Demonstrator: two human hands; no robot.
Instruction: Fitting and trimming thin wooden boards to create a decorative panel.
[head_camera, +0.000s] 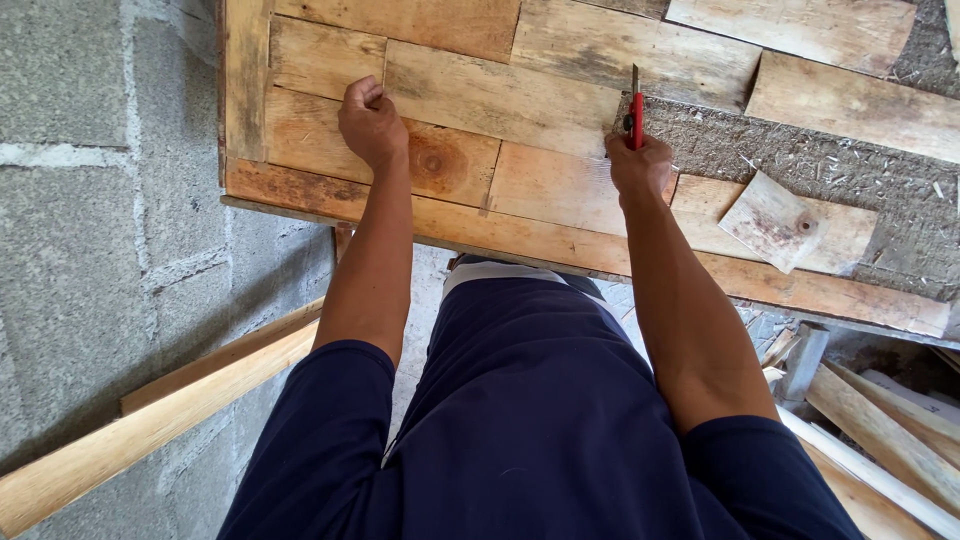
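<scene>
Red-handled cutter (635, 122) is pointing toward 12 o'clock, right hand (640, 165) fingers gripping it; left hand (370, 120) is fisted on wooden panel (540, 180) at 9 o'clock.

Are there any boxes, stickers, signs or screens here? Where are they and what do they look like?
None show here: no box, sticker, sign or screen.
The right hand holds a red-handled tool against wooden planks.
The left hand rests as a fist on the planks.
A grey block wall stands at left.
</scene>
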